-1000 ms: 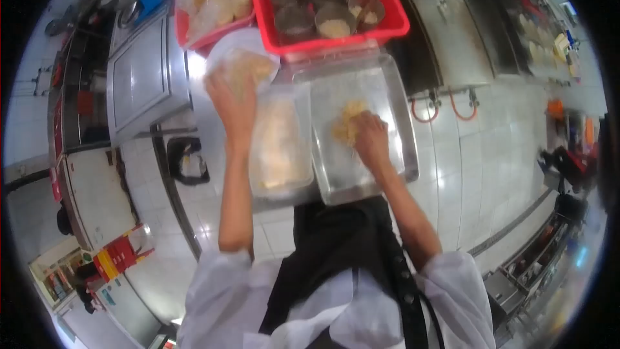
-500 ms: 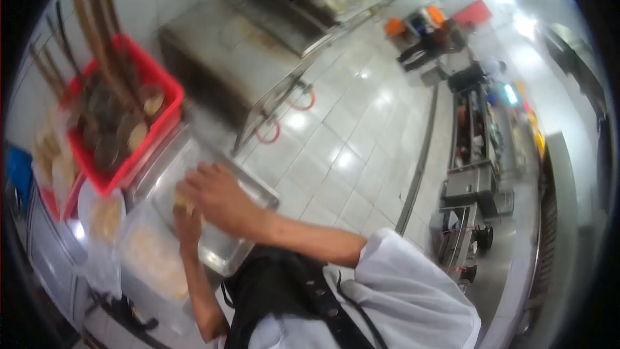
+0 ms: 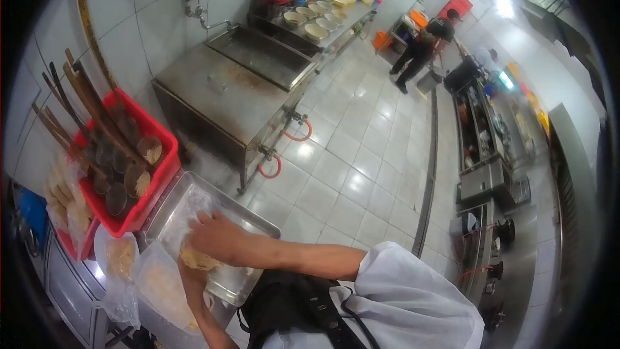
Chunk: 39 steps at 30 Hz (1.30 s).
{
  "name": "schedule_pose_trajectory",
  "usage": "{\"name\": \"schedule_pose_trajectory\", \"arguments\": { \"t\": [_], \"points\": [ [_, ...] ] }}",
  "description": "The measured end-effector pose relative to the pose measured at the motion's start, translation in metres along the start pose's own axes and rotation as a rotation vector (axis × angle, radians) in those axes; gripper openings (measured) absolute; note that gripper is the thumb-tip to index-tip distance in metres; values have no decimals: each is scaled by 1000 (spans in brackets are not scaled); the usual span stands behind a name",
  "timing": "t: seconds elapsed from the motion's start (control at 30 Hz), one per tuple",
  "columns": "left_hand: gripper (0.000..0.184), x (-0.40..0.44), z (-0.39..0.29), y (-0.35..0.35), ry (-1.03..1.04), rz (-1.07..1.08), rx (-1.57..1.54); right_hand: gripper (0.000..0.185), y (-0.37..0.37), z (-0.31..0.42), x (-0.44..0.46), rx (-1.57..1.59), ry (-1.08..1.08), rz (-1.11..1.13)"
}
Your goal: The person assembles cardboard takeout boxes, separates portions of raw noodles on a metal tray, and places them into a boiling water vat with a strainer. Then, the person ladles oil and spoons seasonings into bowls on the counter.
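My right hand (image 3: 219, 238) is closed over a clump of yellowish noodles (image 3: 199, 259), its fingers partly out of sight. Below it, my left hand (image 3: 192, 276) holds the same clump from underneath; most of its fingers are hidden. Both hands are above a shallow metal tray (image 3: 258, 223), which has a whitish dusting on its far left part. Beside my left forearm lies a clear plastic bag (image 3: 161, 274) with pale contents. Farther left is another plastic bag (image 3: 119, 255) with yellowish, noodle-like contents.
A red basket (image 3: 169, 148) holds several long-handled noodle strainers (image 3: 116, 199), two with noodles. Behind stands a steel cooking station (image 3: 213, 90) with red hoses. Several bowls (image 3: 316, 31) stand on a back counter. A person in dark clothes (image 3: 426, 45) stands far off; stoves (image 3: 475, 232) line the right.
The view has shifted and sharpened, so the basket and tray sit slightly lower. More of the noodle clump shows between my hands, which stay together over the tray.
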<state>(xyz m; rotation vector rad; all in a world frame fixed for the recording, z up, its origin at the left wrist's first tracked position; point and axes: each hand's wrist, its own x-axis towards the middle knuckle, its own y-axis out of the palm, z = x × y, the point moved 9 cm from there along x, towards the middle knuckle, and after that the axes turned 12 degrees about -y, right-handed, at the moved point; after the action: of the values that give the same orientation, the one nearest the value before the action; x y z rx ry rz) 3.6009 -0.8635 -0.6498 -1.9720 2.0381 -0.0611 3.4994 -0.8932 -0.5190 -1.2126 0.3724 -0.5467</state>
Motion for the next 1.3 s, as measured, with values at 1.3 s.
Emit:
{"name": "schedule_pose_trajectory", "arguments": {
  "t": [1.3],
  "points": [
    [46,-8,90,53,73,-118,262,34,-13,-3,-3,42,-188,-571]
  ]
}}
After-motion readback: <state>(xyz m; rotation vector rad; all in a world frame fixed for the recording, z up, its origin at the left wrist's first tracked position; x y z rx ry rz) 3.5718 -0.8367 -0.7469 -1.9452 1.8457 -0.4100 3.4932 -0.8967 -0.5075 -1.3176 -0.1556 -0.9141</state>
